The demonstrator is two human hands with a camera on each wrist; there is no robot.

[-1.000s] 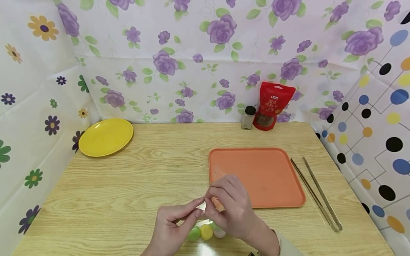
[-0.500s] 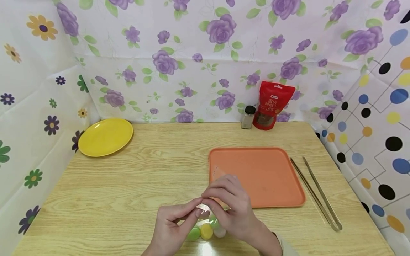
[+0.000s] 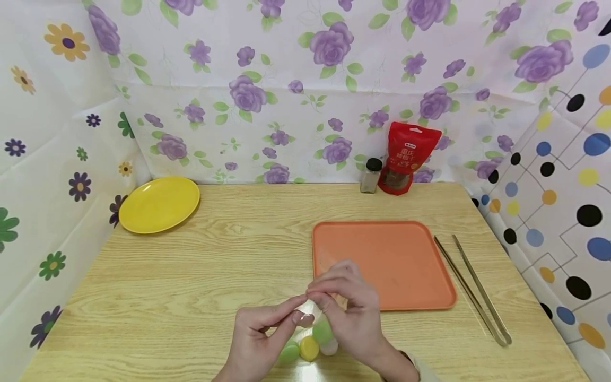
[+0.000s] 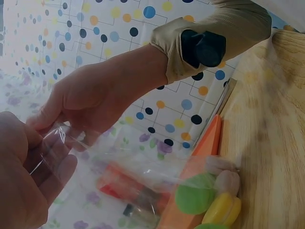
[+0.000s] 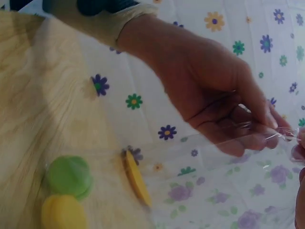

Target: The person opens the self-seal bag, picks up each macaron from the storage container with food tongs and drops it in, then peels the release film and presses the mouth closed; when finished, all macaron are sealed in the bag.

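Note:
A clear plastic bag (image 4: 147, 167) hangs from both hands and holds several macarons. Its edge is pinched by my left hand (image 3: 255, 334) between thumb and forefinger. My right hand (image 3: 355, 318) pinches the bag's top edge too, its fingertips right against the left ones. Low in the bag, near the tabletop, lie a yellow macaron (image 3: 309, 348), a green macaron (image 3: 288, 351), a second green macaron (image 3: 322, 331) and pale ones. In the left wrist view a pale macaron (image 4: 228, 183) sits beside the green. My right hand partly hides the macarons in the head view.
An orange tray (image 3: 382, 254) lies just beyond my right hand, with metal tongs (image 3: 482, 297) to its right. At the back stand a black-capped jar (image 3: 370, 176) and a red pouch (image 3: 411, 154). A yellow plate (image 3: 159, 205) is at the far left.
My right thumb and fingers have shifted along the bag's edge, and the right hand has turned slightly. More of one green macaron now shows below it. The left hand stays nearly still.

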